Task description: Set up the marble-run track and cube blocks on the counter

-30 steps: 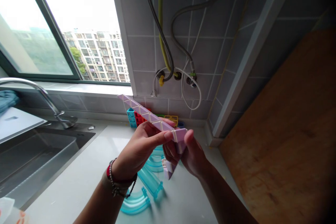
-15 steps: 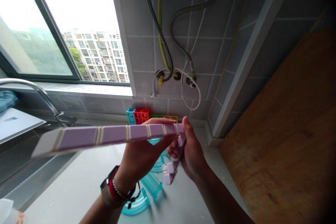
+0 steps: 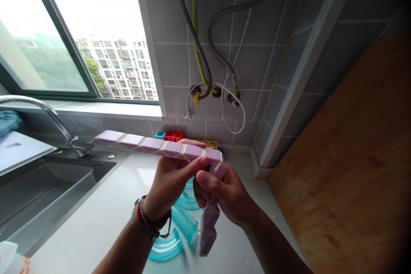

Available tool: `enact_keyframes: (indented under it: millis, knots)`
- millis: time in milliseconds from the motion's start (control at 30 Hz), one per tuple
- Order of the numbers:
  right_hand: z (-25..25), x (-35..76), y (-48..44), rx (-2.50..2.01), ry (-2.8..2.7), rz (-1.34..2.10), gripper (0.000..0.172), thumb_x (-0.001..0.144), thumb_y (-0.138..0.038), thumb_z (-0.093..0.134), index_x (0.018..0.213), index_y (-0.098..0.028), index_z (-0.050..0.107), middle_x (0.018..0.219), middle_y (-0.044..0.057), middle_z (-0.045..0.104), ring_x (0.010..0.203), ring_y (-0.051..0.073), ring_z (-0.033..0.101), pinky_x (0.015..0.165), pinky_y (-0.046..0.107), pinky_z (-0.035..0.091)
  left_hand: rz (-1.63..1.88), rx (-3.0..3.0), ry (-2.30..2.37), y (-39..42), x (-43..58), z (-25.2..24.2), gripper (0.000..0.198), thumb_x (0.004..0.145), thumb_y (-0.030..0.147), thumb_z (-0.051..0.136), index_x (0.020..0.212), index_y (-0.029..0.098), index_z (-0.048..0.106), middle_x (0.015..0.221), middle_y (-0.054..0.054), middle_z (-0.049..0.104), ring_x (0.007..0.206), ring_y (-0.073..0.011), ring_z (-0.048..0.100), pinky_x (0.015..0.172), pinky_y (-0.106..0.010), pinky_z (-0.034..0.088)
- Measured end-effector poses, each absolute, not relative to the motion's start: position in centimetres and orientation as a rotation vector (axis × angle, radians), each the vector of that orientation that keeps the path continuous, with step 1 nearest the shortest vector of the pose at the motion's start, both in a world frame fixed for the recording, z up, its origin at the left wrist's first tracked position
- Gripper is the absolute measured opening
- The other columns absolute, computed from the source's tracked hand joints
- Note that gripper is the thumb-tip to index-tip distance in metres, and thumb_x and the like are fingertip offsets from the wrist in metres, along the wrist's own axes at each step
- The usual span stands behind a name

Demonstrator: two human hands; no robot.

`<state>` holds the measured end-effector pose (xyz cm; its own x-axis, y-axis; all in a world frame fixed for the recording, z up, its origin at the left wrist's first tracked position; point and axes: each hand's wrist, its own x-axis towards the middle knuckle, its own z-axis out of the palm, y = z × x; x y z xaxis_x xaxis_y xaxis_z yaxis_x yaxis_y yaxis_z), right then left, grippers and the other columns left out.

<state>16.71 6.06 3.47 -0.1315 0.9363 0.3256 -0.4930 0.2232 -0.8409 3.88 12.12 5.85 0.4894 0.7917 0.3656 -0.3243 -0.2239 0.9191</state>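
A lilac snake twist puzzle (image 3: 162,147), a chain of wedge-shaped segments with pale seams, is held up in both hands. Its long straight run points left. At the right it bends sharply, and a shorter, crooked end (image 3: 208,227) hangs down. My left hand (image 3: 180,173) grips the straight part near the bend, thumb in front and fingers behind. Just past the bend, my right hand (image 3: 229,190) is closed around the hanging part, with its thumb across the front. Below the hands, translucent turquoise track pieces (image 3: 167,246) lie on the white counter (image 3: 99,218), partly covered by the left hand and wrist.
Coloured blocks (image 3: 173,136) stand at the back against the tiled wall. To the left are a metal sink (image 3: 105,169) and a curved faucet (image 3: 56,117). A wooden board (image 3: 346,150) leans on the right. Hoses and a white cable (image 3: 244,115) hang behind.
The straight run has swung so its left end points away and higher, showing other faces. The hanging end has dropped lower. My right thumb has moved from the top corner down onto the part below the bend.
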Motion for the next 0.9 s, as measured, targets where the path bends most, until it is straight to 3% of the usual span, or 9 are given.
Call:
enact_keyframes:
  millis: [100, 200, 367, 500, 567, 633, 733, 900]
  knots:
    - [4.1, 17.4, 5.7, -0.584, -1.12, 1.382, 0.03, 0.093, -0.037, 0.076, 0.076, -0.018, 0.059, 0.059, -0.006, 0.051, 0.051, 0.008, 0.049, 0.052, 0.021, 0.045, 1.198, 1.464, 0.433, 12.5, 4.0, 5.8, 0.025, 0.082, 0.026, 0.088, 0.102, 0.019, 0.075, 0.089, -0.002, 0.078, 0.077, -0.0152, 0.075, 0.065, -0.018, 0.061]
    - [4.5, 17.9, 5.3, -0.541, -1.075, 1.487, 0.03, 0.09, -0.03, 0.075, 0.07, -0.018, 0.056, 0.056, -0.007, 0.049, 0.046, 0.007, 0.048, 0.047, 0.02, 0.046, 1.138, 1.481, 0.343, 13.0, 3.8, 5.5, 0.026, 0.082, 0.022, 0.088, 0.105, 0.021, 0.076, 0.095, -0.003, 0.078, 0.086, -0.0151, 0.075, 0.075, -0.019, 0.061]
    - [4.1, 18.2, 5.3, -0.192, -0.987, 1.961, 0.02, 0.091, -0.025, 0.067, 0.077, -0.02, 0.054, 0.054, -0.008, 0.047, 0.045, 0.009, 0.044, 0.04, 0.017, 0.045, 1.012, 1.492, 0.114, 14.6, 2.8, 4.9, 0.03, 0.084, 0.019, 0.085, 0.113, 0.023, 0.076, 0.108, -0.008, 0.079, 0.102, -0.025, 0.076, 0.085, -0.032, 0.063]
    - [3.3, 17.1, 6.3, 0.195, -1.047, 2.356, 0.024, 0.092, -0.03, 0.064, 0.074, -0.02, 0.052, 0.056, -0.005, 0.05, 0.05, 0.011, 0.047, 0.04, 0.019, 0.049, 0.824, 1.431, -0.133, 16.0, 2.0, 4.5, 0.038, 0.08, 0.032, 0.09, 0.114, 0.025, 0.077, 0.096, -0.006, 0.079, 0.108, -0.0291, 0.074, 0.1, -0.046, 0.058]
    - [2.9, 16.2, 6.8, 0.301, -1.092, 2.408, 0.023, 0.092, -0.029, 0.065, 0.076, -0.019, 0.053, 0.058, -0.004, 0.052, 0.053, 0.012, 0.051, 0.043, 0.021, 0.052, 0.729, 1.401, -0.175, 16.3, 1.8, 4.3, 0.052, 0.074, 0.041, 0.093, 0.121, 0.025, 0.076, 0.091, -0.006, 0.079, 0.109, -0.0314, 0.074, 0.102, -0.048, 0.057]
    - [2.5, 15.6, 7.1, 0.341, -1.101, 2.359, 0.022, 0.092, -0.029, 0.066, 0.076, -0.018, 0.054, 0.059, -0.003, 0.053, 0.054, 0.012, 0.054, 0.045, 0.022, 0.054, 0.646, 1.421, -0.146, 16.4, 1.8, 4.2, 0.059, 0.075, 0.044, 0.092, 0.127, 0.024, 0.074, 0.104, -0.011, 0.08, 0.115, -0.035, 0.072, 0.1, -0.049, 0.057]
    - [2.1, 15.5, 7.2, 0.305, -1.044, 2.242, 0.023, 0.093, -0.031, 0.067, 0.077, -0.018, 0.056, 0.058, -0.004, 0.053, 0.054, 0.011, 0.054, 0.046, 0.022, 0.055, 0.671, 1.471, -0.113, 16.0, 2.0, 4.2, 0.042, 0.083, 0.036, 0.086, 0.122, 0.023, 0.077, 0.117, -0.014, 0.078, 0.114, -0.0342, 0.072, 0.098, -0.048, 0.058]
    - [2.5, 16.8, 6.7, -0.096, -1.039, 2.043, 0.033, 0.085, -0.046, 0.076, 0.082, -0.016, 0.06, 0.057, -0.002, 0.063, 0.051, 0.013, 0.062, 0.05, 0.026, 0.059, 0.891, 1.526, 0.004, 15.2, 2.4, 5.3, 0.029, 0.085, 0.032, 0.084, 0.111, 0.019, 0.079, 0.106, -0.011, 0.08, 0.099, -0.0265, 0.074, 0.09, -0.036, 0.06]
